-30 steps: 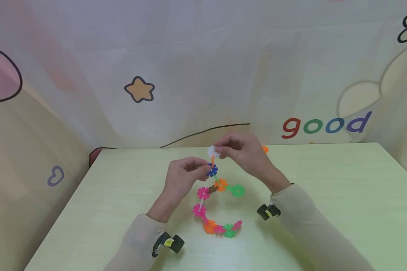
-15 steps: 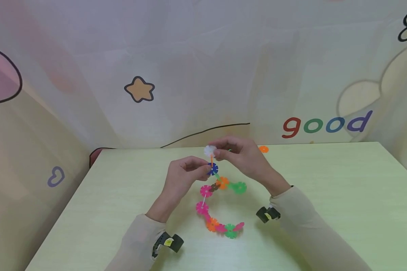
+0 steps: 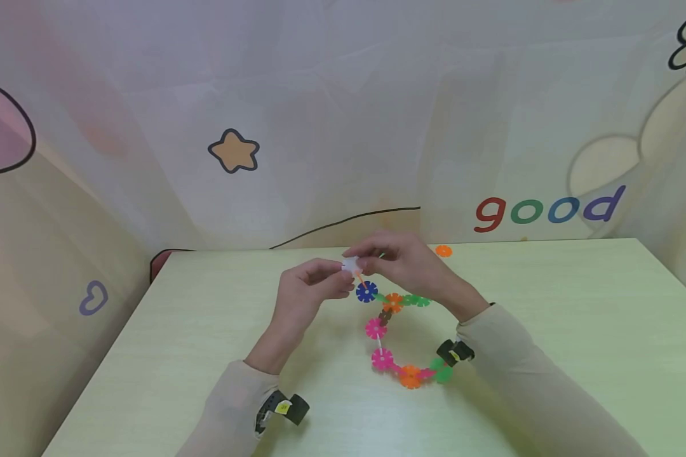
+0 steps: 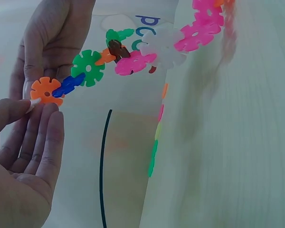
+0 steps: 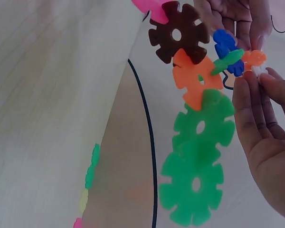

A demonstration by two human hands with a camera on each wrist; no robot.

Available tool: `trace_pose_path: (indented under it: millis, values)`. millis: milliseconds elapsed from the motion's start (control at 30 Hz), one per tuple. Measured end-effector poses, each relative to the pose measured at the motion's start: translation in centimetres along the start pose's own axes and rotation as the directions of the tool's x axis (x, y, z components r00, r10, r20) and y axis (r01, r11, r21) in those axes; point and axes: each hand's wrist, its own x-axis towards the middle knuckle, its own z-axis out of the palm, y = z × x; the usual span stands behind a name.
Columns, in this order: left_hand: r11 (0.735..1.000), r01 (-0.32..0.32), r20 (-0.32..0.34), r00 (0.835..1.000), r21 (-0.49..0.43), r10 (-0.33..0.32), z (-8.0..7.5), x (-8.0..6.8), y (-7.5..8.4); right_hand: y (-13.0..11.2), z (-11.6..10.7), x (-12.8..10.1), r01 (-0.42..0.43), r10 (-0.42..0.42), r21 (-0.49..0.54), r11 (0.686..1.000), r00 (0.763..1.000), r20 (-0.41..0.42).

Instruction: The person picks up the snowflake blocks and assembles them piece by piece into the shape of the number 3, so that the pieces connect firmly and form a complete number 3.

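Shifted rightward since the earlier frame: the hanging part of one snowflake-disc chain (image 3: 397, 333), whose lower discs now lie near the right wrist camera (image 3: 454, 351). One white disc (image 3: 350, 264) at the chain's top is pinched between left hand (image 3: 309, 292) and right hand (image 3: 403, 263), fingers curled round it, above one pale green table (image 3: 549, 330). One blue disc (image 3: 366, 291) is seen just below. One loose orange disc (image 3: 443, 251) is noted at the table's far edge. Exact disc count cannot be told; several overlap.
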Motion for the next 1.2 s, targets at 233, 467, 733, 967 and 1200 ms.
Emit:
trace_pose_path:
  millis: [233, 467, 733, 967, 1200]
  values:
    - [1.0, 0.015, -0.012, 1.0, -0.021, -0.015, -0.1, -0.1, 0.1, -0.3, -0.4, -0.2, -0.06, 0.061, -0.024, 0.998, 0.998, 0.022]
    - [0.999, 0.034, -0.03, 0.999, -0.001, -0.034, 0.0, -0.2, 0.3, 0.8, -4.0, 0.1, -0.175, 0.168, -0.089, 0.981, 0.982, -0.085]
    - [0.999, 0.036, -0.035, 0.999, -0.014, -0.036, -0.1, -0.1, 0.3, 6.5, -8.9, -0.3, -0.383, 0.351, -0.202, 0.901, 0.919, -0.178]
    - [0.999, 0.04, -0.065, 0.997, -0.032, -0.042, -0.1, -0.1, 0.2, 11.4, -11.1, -1.5, -0.489, 0.459, -0.287, 0.824, 0.872, -0.17]
    - [0.998, 0.046, -0.078, 0.996, -0.035, -0.049, -0.1, -0.1, 0.1, 13.7, -10.7, -1.7, -0.543, 0.532, -0.36, 0.759, 0.836, -0.139]
